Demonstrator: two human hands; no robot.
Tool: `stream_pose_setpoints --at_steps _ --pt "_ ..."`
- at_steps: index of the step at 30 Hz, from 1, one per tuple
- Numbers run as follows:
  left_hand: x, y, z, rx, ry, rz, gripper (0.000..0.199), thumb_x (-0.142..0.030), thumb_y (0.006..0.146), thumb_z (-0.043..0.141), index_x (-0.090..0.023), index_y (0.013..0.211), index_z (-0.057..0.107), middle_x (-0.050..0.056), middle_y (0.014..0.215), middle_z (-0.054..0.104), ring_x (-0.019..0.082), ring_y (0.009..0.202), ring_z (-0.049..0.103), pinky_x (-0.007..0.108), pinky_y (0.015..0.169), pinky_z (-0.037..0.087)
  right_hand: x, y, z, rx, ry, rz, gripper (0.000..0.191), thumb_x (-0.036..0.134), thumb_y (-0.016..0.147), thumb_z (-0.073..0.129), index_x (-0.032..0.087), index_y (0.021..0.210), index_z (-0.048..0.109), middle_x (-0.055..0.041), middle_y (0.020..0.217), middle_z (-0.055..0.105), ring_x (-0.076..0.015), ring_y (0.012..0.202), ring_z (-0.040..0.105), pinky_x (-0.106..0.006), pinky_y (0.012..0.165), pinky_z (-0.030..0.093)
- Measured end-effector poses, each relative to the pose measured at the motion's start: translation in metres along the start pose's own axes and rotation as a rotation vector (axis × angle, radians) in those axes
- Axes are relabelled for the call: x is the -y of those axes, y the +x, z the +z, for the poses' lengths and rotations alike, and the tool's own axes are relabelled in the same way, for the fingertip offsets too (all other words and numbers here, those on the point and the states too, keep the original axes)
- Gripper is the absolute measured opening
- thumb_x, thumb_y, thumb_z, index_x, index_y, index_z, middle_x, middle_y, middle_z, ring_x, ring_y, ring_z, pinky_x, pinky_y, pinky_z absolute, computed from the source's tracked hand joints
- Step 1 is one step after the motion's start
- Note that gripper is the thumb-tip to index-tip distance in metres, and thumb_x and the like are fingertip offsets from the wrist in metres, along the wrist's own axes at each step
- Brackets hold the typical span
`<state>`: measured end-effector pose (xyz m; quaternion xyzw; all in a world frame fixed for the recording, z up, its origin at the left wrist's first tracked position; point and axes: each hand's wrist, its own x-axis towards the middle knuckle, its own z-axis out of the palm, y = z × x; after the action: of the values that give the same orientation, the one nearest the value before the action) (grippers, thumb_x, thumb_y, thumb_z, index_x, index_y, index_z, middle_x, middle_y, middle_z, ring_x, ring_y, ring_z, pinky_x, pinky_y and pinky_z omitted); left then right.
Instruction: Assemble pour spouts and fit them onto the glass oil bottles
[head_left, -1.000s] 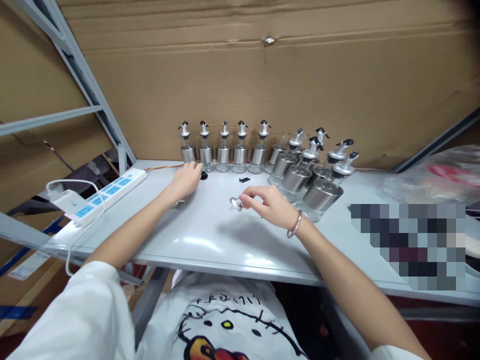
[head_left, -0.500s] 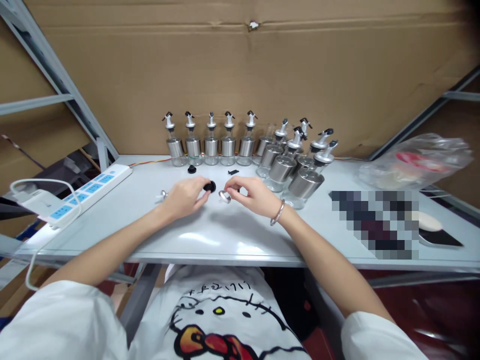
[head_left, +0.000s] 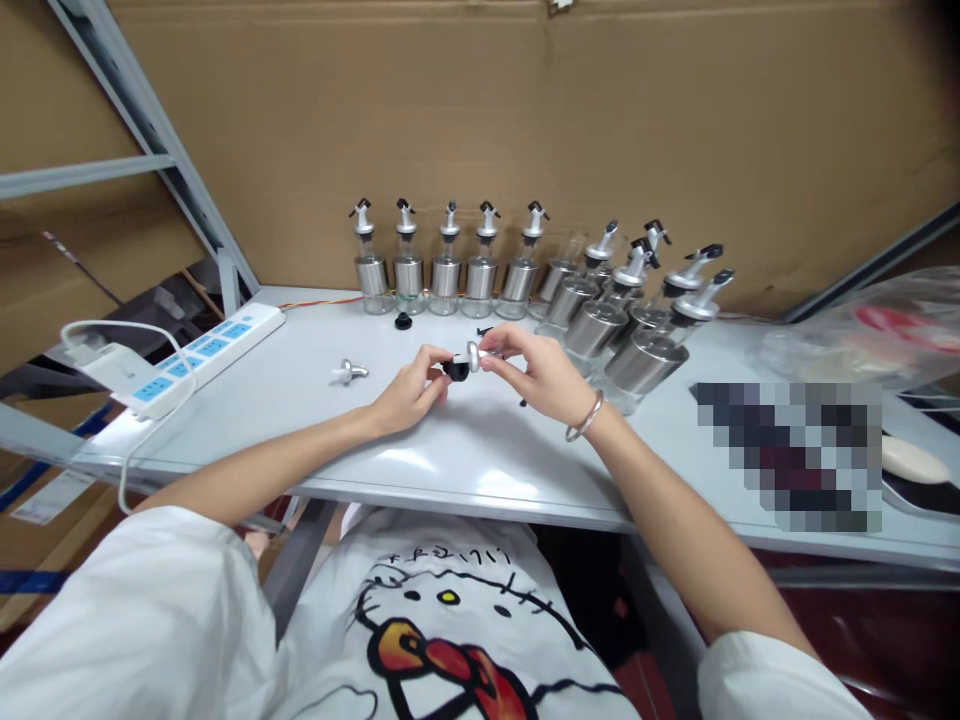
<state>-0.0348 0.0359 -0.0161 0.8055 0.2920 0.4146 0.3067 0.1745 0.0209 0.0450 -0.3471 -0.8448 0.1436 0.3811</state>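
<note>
Between finger and thumb, my left hand (head_left: 411, 395) pinches a black rubber stopper (head_left: 457, 370). My right hand (head_left: 541, 372) grips a silver pourer spout (head_left: 473, 356), its round collar turned toward the stopper. Spout and stopper meet or nearly meet; whether one sits inside the other I cannot tell. To the left of my left hand, another pourer spout (head_left: 349, 372) lies on the table. A second black stopper (head_left: 403, 321) rests farther back. Just behind my right hand a small black piece (head_left: 484, 331) is partly covered, and a tiny black bit (head_left: 523, 403) lies below that hand.
Several steel-sleeved glass bottles (head_left: 445, 275) with spouts line the back of the grey table (head_left: 300, 440), with more clustered (head_left: 646, 362) at right. A white power strip (head_left: 259, 325) with a cable lies left. A plastic bag (head_left: 870, 320) and a blurred-out item (head_left: 787, 455) lie right.
My hands have come together, bringing the stopper in the left up to the spout in the right. The view has shifted, and the spout lying at left now shows fully.
</note>
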Motion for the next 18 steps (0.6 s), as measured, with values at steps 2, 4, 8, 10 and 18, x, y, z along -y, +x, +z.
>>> stream_pose_setpoints --at_steps 2,4,8,10,18 --pt "0.0001 -0.0029 -0.0006 -0.012 -0.02 0.004 0.016 -0.022 0.09 0.04 -0.021 0.105 0.036 0.0 0.09 0.054 0.006 0.057 0.057 0.025 0.063 0.047 0.001 -0.0004 0.0001 -0.012 -0.007 -0.007 0.008 0.026 0.088 0.053 0.019 0.093 0.056 -0.0043 0.086 0.068 -0.0151 0.073 0.062 -0.025 0.061 0.048" --pt "-0.0012 -0.004 -0.0011 -0.026 -0.019 0.009 0.018 -0.02 0.09 0.039 -0.022 0.107 0.036 0.0 0.094 0.053 0.006 0.057 0.058 0.025 0.063 0.048 0.0021 -0.001 -0.0002 -0.037 -0.027 -0.017 0.009 0.025 0.088 0.052 0.02 0.094 0.056 -0.0048 0.089 0.069 -0.0161 0.076 0.063 -0.027 0.064 0.05" --pt "-0.0058 -0.0034 -0.0014 -0.039 -0.018 0.012 0.017 -0.021 0.09 0.044 -0.022 0.105 0.037 -0.001 0.096 0.052 0.004 0.056 0.056 0.024 0.062 0.048 0.0013 -0.0016 -0.0023 -0.087 -0.072 -0.046 0.007 0.024 0.087 0.053 0.02 0.091 0.056 -0.0059 0.09 0.067 -0.0175 0.08 0.062 -0.03 0.071 0.051" --pt "-0.0072 -0.0033 -0.0013 -0.042 -0.018 0.015 0.019 -0.024 0.088 0.049 -0.022 0.103 0.038 0.0 0.097 0.051 0.003 0.056 0.055 0.022 0.059 0.048 -0.0007 -0.0016 -0.0035 -0.044 -0.082 -0.042 0.007 0.025 0.086 0.054 0.02 0.09 0.054 -0.0061 0.088 0.066 -0.0182 0.08 0.062 -0.03 0.071 0.051" --pt "-0.0065 -0.0045 -0.0023 -0.106 0.019 -0.018 0.021 -0.026 0.085 0.052 -0.021 0.1 0.038 0.0 0.091 0.052 0.006 0.062 0.056 0.021 0.056 0.048 -0.0037 -0.0026 -0.0065 0.074 -0.04 0.009 0.007 0.023 0.086 0.051 0.019 0.092 0.05 -0.0073 0.088 0.067 -0.0189 0.079 0.064 -0.03 0.071 0.049"
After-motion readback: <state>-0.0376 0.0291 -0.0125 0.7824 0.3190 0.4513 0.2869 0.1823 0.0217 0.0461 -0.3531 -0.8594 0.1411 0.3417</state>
